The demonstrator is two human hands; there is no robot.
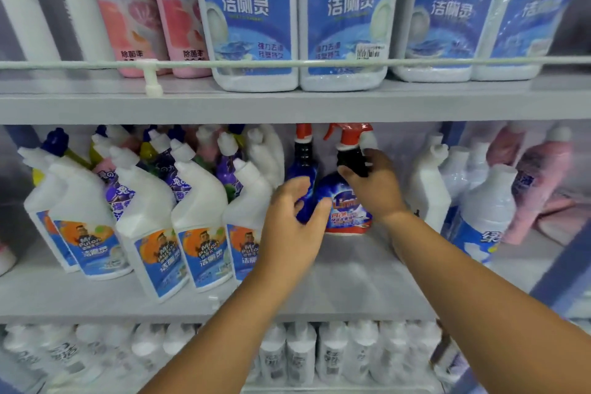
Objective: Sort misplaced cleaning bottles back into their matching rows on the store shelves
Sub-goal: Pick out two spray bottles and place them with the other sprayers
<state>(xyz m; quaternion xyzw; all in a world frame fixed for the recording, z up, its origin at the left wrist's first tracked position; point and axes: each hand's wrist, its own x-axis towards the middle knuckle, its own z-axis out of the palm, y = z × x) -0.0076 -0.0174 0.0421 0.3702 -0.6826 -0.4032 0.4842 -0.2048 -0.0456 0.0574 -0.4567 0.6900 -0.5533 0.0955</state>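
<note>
From the head camera, your right hand point(374, 189) grips the neck of the blue spray bottle point(347, 201) standing on the middle shelf point(351, 278) (red trigger on top); your left hand point(294, 224) curls around its lower body, beside the white bottles point(198, 201).

Grey metal shelves point(287, 105), white guard rail point(96, 64)

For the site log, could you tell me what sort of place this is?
Most likely a shop's cleaning-products aisle: grey tiered shelves hold rows of identical white toilet-cleaner bottles, and a barcode sticker marks one large jug above.
</note>
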